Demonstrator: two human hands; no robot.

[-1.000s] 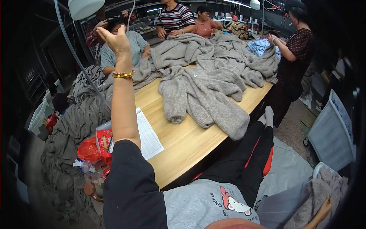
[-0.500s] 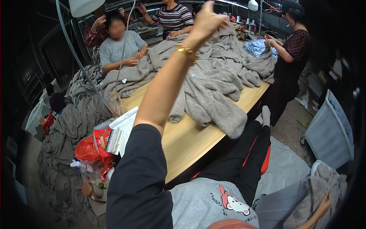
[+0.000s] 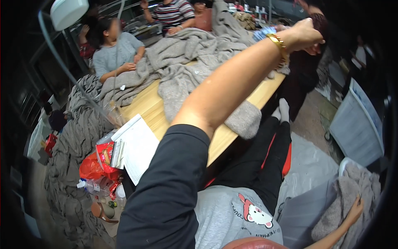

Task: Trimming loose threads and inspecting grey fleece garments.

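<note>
My left hand [image 3: 306, 36], a gold bracelet at its wrist, is raised at the end of an outstretched arm, above the far right of the wooden table [image 3: 222, 147]. Its fingers are curled, and nothing shows in them. Beneath the arm, grey knit garments [image 3: 182, 52] lie heaped on the table, one sleeve hanging over the near edge. Low on the right, my right hand [image 3: 354, 211] grips a grey knit garment [image 3: 331, 224] draped over a plastic bin [image 3: 306, 205]. A small dark thing shows at its fingertips, too small to name.
Papers [image 3: 137, 145], a red bag [image 3: 93, 166] and a clear bottle [image 3: 97, 186] crowd the left side. Grey fabric [image 3: 68, 166] piles beside the table. A lamp [image 3: 68, 12] hangs upper left. Co-workers [image 3: 118, 52] stand or sit around the far side. A pale wheeled bin [image 3: 358, 124] stands right.
My left arm has swung to the right and its fingers have gone from spread to curled. The view has shifted slightly. A co-worker at the left has turned their head. My right hand stays on the garment.
</note>
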